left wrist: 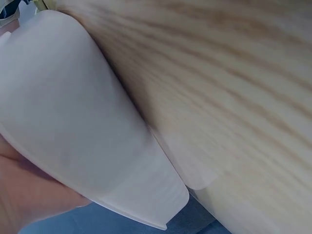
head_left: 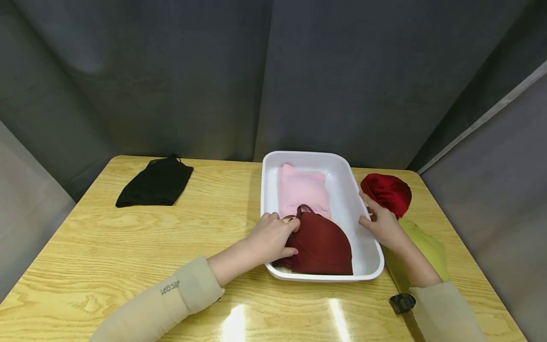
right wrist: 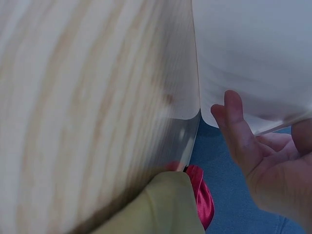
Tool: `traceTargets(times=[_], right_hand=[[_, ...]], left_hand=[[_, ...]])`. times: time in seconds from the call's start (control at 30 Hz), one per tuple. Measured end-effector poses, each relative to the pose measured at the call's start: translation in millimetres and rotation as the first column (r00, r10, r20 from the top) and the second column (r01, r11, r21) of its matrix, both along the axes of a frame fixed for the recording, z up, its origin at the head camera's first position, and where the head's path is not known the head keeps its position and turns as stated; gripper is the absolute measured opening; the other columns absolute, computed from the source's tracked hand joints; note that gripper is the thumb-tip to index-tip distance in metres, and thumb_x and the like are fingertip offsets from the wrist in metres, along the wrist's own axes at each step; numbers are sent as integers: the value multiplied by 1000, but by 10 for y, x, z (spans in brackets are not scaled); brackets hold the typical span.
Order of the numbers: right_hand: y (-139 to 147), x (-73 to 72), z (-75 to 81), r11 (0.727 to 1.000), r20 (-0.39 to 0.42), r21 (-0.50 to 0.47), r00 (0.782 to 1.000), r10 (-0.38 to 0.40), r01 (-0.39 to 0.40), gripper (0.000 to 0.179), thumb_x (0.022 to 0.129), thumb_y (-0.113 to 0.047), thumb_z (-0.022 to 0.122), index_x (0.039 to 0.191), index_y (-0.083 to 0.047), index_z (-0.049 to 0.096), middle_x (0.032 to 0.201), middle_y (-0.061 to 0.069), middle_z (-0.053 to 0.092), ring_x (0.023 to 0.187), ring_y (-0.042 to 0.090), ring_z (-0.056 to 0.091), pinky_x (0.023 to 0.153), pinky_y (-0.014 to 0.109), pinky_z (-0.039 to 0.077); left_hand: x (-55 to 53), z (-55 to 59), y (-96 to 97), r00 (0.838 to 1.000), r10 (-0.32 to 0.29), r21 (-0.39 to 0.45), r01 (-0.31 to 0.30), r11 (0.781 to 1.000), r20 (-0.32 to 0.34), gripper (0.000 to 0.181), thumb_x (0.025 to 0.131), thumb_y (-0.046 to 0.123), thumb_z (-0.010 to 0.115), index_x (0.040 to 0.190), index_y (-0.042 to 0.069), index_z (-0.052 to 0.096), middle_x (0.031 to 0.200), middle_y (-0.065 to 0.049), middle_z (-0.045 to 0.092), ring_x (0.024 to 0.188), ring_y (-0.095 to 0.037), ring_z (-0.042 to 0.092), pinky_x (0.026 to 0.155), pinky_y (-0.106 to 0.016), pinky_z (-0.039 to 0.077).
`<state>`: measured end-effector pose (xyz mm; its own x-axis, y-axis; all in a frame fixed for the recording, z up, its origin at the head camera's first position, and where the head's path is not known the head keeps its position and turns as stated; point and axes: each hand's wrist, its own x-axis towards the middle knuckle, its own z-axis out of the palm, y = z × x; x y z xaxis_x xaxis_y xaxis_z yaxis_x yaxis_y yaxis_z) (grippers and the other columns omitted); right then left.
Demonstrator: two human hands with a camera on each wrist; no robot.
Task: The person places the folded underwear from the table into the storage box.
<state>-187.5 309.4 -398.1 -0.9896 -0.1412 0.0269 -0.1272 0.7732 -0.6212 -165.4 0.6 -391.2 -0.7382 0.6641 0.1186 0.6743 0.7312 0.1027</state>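
Note:
A white plastic tub [head_left: 356, 247] stands on the wooden table. Inside it, a dark red bra [head_left: 322, 244] lies folded at the near end, partly over a folded pink garment [head_left: 305, 190]. My left hand [head_left: 273, 237] reaches over the tub's left rim and holds the bra's left side with thumb and curled fingers; the fingertips are partly hidden. On the right side, my right hand [head_left: 382, 225] grips the tub's rim. In the right wrist view, some fingers [right wrist: 234, 109] extend along the tub's outer wall.
Right of the tub lie a shiny red satin item [head_left: 389, 192] and a yellow-green folded garment [head_left: 429, 247], partly under my right forearm. A black strappy top [head_left: 158, 185] lies at the table's far left. Grey curtains [head_left: 192, 85] hang behind and beside the table.

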Motion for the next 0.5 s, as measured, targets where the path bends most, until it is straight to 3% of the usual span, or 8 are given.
traceTargets(times=[0.3,0.5], right_hand=[[-4,2,3,1000,4,-2,1000,-3,3,64,91,-9,53,149,-6,26,121,32,56,93,35,63,73,44,56],[-7,1,8,1000,4,10,1000,-11,11,64,90,-9,52,149,-7,26,122,31,56,95,35,62,73,43,56]], left_hand=[[58,66,-84,1000,1,102,-1,995,7,57,78,46,73,121,13,54,107,-3,68,106,-25,56,92,-39,44],[82,179,-194,992,-21,242,-10,970,127,54,80,38,74,123,13,54,108,-4,66,109,-25,55,94,-39,46]])
